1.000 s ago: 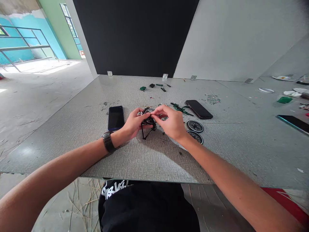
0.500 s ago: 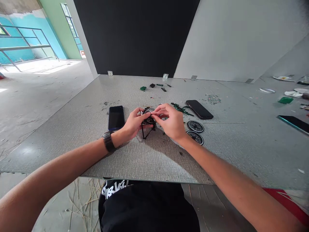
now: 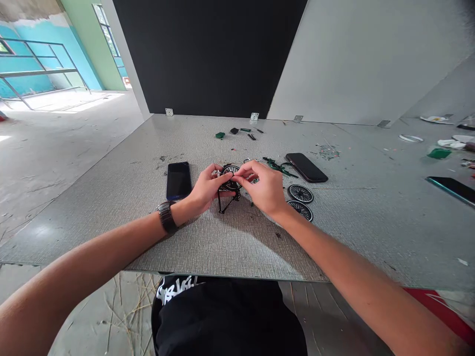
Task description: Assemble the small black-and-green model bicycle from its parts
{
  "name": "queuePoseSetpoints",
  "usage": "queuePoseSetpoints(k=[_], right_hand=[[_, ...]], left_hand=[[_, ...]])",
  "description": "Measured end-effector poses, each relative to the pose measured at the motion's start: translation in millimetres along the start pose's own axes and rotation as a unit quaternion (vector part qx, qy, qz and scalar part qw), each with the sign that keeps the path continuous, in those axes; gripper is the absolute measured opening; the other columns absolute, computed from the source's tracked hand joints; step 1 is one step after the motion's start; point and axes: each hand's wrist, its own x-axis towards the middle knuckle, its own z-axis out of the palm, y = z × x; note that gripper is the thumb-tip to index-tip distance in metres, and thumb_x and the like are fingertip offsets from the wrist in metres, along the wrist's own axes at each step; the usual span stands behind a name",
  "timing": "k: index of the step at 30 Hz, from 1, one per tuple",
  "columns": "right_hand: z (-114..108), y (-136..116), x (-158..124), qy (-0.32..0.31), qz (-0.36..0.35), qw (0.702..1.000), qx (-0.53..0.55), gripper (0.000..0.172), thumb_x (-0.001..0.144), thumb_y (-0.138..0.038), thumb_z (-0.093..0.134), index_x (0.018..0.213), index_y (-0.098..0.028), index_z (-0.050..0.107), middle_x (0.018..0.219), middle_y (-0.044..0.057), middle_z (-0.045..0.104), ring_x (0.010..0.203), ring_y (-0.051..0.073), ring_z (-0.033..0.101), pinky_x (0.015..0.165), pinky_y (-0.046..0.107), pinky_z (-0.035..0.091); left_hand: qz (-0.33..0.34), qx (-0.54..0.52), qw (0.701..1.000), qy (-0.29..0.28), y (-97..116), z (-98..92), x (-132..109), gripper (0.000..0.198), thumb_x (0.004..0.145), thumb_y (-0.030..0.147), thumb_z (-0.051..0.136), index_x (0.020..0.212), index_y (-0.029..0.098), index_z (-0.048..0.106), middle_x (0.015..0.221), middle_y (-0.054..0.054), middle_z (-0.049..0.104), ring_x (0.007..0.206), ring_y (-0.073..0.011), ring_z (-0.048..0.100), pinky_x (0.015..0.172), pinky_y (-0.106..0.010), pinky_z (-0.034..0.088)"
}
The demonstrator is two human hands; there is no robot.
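A small black model bicycle [image 3: 225, 199], with a spoked wheel [image 3: 230, 171] on its upper side, is gripped by my left hand [image 3: 208, 187] just above the table. My left thumb presses near the wheel's hub. My right hand [image 3: 264, 190] pinches at that hub from the right, thumb and forefinger together; whatever lies between those fingertips is too small to make out. Two loose spoked wheels [image 3: 300, 194] lie beside my right wrist, one partly hidden by it. Behind my right hand lies a dark green model frame [image 3: 278, 167].
One dark phone [image 3: 178, 180] lies left of my hands, another phone [image 3: 307, 167] behind them to the right. Small green and black parts [image 3: 220, 135] sit near the back panel. At far right are a third phone [image 3: 453, 189] and a green piece [image 3: 439, 153].
My right hand has shifted very slightly, its fingers still pinched at the wheel's hub. My left hand and the model bicycle stay in place.
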Motion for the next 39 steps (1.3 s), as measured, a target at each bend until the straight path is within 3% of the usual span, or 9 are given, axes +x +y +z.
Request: queuePoseSetpoints(k=[13,20,27,31,34,37,39], right_hand=[[-6.0,-2.9,2.8,-0.025,-0.004,0.999,-0.029,0.017,0.088,-0.039,0.073,0.085,-0.024,0.065,0.08,0.001,0.07,0.075,0.017,0.062,0.069,0.033,0.052],[-6.8,-5.9,3.6,-0.034,-0.008,0.999,-0.017,0.018,0.09,-0.039,0.07,0.083,-0.024,0.065,0.078,0.001,0.07,0.072,0.016,0.062,0.068,0.033,0.052],[-6.7,3.0,7.8,-0.022,0.019,1.0,0.008,0.012,0.09,-0.035,0.068,0.089,-0.024,0.064,0.084,0.001,0.072,0.076,0.017,0.067,0.067,0.032,0.053],[-12.0,3.2,8.7,-0.039,0.018,0.999,-0.002,0.014,0.095,-0.037,0.061,0.094,-0.023,0.064,0.085,0.002,0.072,0.076,0.016,0.065,0.066,0.031,0.05],[-14.6,-5.9,5.4,-0.148,-0.007,0.989,0.02,0.019,0.092,-0.042,0.065,0.09,-0.023,0.065,0.071,-0.002,0.065,0.063,0.013,0.057,0.063,0.03,0.046],[-10.2,-15.1,-0.1,-0.342,-0.029,0.938,0.051,0.024,0.081,-0.044,0.079,0.085,-0.024,0.067,0.068,-0.004,0.062,0.062,0.012,0.055,0.061,0.029,0.043],[-4.4,-16.3,-2.5,-0.403,-0.036,0.913,0.051,0.026,0.076,-0.043,0.084,0.086,-0.024,0.069,0.074,-0.003,0.063,0.067,0.013,0.056,0.063,0.029,0.043]], left_hand=[[-0.019,-0.003,0.999,-0.05,2.9,-2.1,0.3,0.023,0.084,0.025,0.072,0.091,0.019,0.051,0.091,-0.004,0.066,0.085,-0.0158,0.065,0.071,-0.032,0.061],[-0.038,-0.008,0.998,-0.05,6.9,0.8,-1.2,0.022,0.084,0.023,0.071,0.088,0.019,0.05,0.09,-0.004,0.066,0.084,-0.0159,0.065,0.069,-0.032,0.061],[-0.053,-0.046,0.997,0.014,6.1,1.5,1.2,0.018,0.083,0.016,0.071,0.087,0.018,0.053,0.084,-0.002,0.063,0.078,-0.0145,0.063,0.071,-0.034,0.061],[-0.025,-0.056,0.996,0.057,9.1,-1.1,5.8,0.016,0.085,0.014,0.068,0.085,0.018,0.052,0.084,-0.002,0.061,0.077,-0.0135,0.061,0.071,-0.033,0.061],[0.008,-0.066,0.994,0.084,11.7,-5.7,10.4,0.019,0.085,0.015,0.069,0.086,0.019,0.05,0.085,-0.001,0.059,0.076,-0.0121,0.059,0.071,-0.032,0.06],[0.021,-0.066,0.992,0.102,12.8,-10.2,14.4,0.023,0.082,0.015,0.072,0.086,0.019,0.05,0.086,-0.001,0.058,0.075,-0.0114,0.058,0.074,-0.033,0.06],[0.025,-0.068,0.991,0.109,12.6,-12.1,16.3,0.025,0.08,0.015,0.073,0.086,0.019,0.05,0.087,0.0,0.057,0.076,-0.0114,0.057,0.075,-0.034,0.061]])
